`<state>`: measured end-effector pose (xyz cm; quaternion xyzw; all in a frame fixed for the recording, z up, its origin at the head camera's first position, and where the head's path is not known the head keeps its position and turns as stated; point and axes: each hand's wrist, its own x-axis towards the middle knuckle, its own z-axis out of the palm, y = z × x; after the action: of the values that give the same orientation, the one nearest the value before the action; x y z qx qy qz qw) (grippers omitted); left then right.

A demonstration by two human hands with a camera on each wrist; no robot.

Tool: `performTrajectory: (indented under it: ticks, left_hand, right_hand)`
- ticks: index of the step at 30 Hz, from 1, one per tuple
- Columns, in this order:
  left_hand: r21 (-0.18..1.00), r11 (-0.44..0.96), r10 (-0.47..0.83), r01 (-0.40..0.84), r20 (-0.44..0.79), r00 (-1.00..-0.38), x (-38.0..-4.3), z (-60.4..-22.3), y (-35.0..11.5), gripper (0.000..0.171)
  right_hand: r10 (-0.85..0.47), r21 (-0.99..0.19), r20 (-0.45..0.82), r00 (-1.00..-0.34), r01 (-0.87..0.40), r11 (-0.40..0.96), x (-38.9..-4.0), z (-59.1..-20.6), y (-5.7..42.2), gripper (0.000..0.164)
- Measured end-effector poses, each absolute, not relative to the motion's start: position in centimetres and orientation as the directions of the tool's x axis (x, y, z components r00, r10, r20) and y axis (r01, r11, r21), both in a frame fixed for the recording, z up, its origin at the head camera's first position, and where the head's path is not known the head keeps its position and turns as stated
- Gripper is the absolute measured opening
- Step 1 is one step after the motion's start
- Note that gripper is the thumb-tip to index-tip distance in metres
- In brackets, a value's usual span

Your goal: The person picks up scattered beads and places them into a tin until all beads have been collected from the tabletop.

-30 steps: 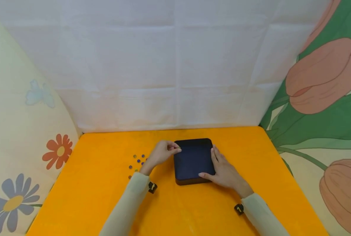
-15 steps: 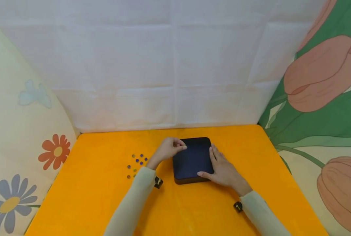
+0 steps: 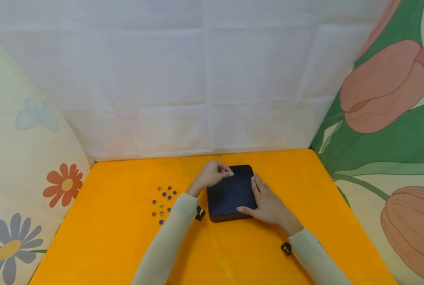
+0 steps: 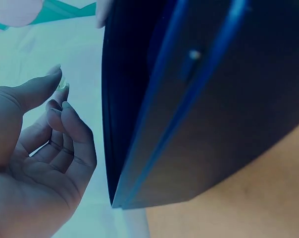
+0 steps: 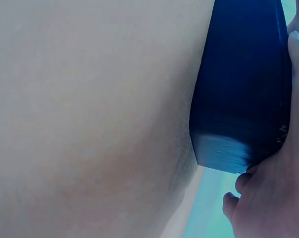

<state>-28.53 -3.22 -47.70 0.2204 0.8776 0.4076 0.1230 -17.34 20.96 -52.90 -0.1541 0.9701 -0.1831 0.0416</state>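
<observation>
My left hand [image 3: 213, 174] is over the far part of a black square box [image 3: 229, 196], which has raised walls and a dark blue inside. Between its thumb and index finger it pinches a small clear glass marble [image 4: 62, 85], plain only in the left wrist view. My right hand [image 3: 270, 206] rests along the box's right side, fingers nearly straight and the thumb across the rim. In the right wrist view that hand lies against the dark box wall [image 5: 238, 89]. Left of the box, several glass marbles [image 3: 163, 194], blue, amber and greenish, lie scattered.
A yellow-orange cloth [image 3: 126, 253] covers the table. White sheeting [image 3: 144, 79] hangs behind its far edge. Flower-printed panels stand at the left [image 3: 16, 158] and right [image 3: 393, 158].
My left hand has moved right and away from me, from the box's left rim to over its far part, still pinching the marble. The right hand stays on the box.
</observation>
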Motion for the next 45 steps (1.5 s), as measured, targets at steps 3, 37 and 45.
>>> performTrajectory:
  ticks: [3,37,45]
  left_hand:
    - [0.769,0.576,0.491,0.277,-0.055,-0.87,-28.8,-47.9,-2.8,0.022]
    - [0.768,0.589,0.498,0.252,-0.099,-0.862,-30.6,-48.7,0.6,0.023]
    - [0.756,0.614,0.474,0.229,-0.121,-0.872,-30.4,-48.8,1.3,0.02]
  right_hand:
    - [-0.32,-0.379,-0.023,-0.947,-0.288,0.879,-17.4,-52.9,20.9,0.125]
    - [-0.319,-0.385,-0.019,-0.948,-0.287,0.877,-17.5,-53.0,21.0,0.123]
    - [-0.323,-0.403,-0.024,-0.946,-0.287,0.869,-17.3,-53.0,21.1,0.122]
